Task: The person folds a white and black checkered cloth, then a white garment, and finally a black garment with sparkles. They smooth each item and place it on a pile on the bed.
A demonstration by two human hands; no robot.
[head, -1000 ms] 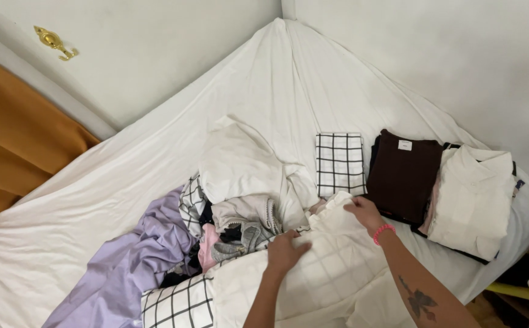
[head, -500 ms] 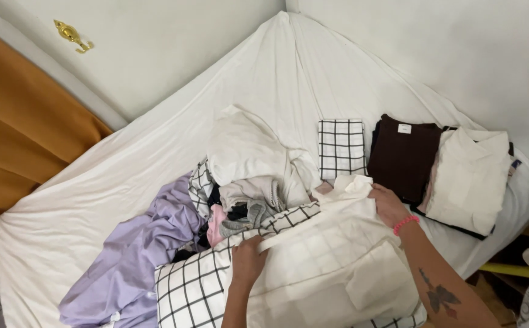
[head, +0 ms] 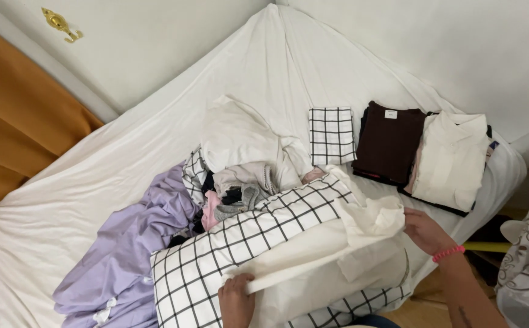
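My left hand (head: 235,300) grips the near edge of a cream-white garment (head: 313,261) at the bottom of the view. My right hand (head: 423,231), with a pink band on the wrist, holds the garment's other end at the right. The cloth is stretched between both hands and lies over a white pillow with a black grid pattern (head: 228,243). Behind it sits a loose pile of clothes (head: 240,182) in white, grey, pink and black.
A lilac sheet (head: 130,243) lies bunched at the left of the white bed (head: 124,152). At the back right are a folded grid-pattern cloth (head: 331,135), a folded dark brown garment (head: 392,143) and a folded cream shirt (head: 453,161). An orange curtain (head: 15,121) hangs at the left.
My hands have pulled the cream garment toward me and spread it apart, left hand dropping to the bottom edge, right hand moving right. The grid pillow is now more exposed.
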